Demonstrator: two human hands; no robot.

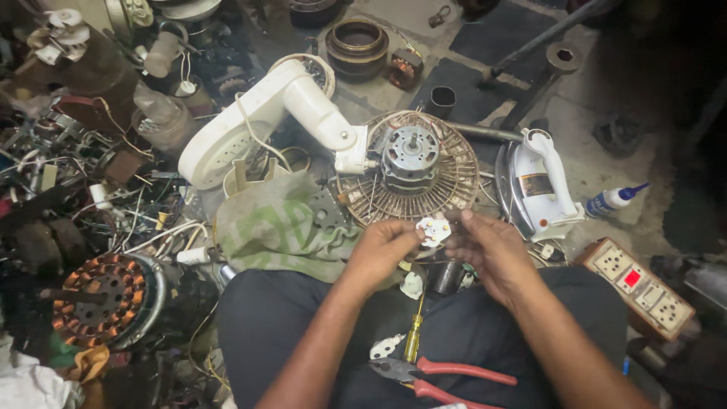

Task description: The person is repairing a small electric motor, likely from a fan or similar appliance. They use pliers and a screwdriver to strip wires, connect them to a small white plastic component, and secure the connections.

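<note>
My left hand [380, 252] and my right hand [488, 248] meet over my lap, both pinching a small white plastic part [433, 230] with metal contacts between the fingertips. Just beyond it lies a table fan's rear wire grille [454, 163] with its grey motor [409, 157], joined to the white fan stand [261, 117]. On my dark trousers lie a yellow-handled screwdriver [413, 338], red-handled pliers [447, 376] and two small white plastic pieces [386, 347].
A green-and-white cloth [280, 227] lies to the left. A copper-wound motor stator [106, 295] sits lower left amid wires and scrap. A white clothes iron [539, 185], a glue bottle [615, 199] and a wooden socket board [640, 286] stand to the right.
</note>
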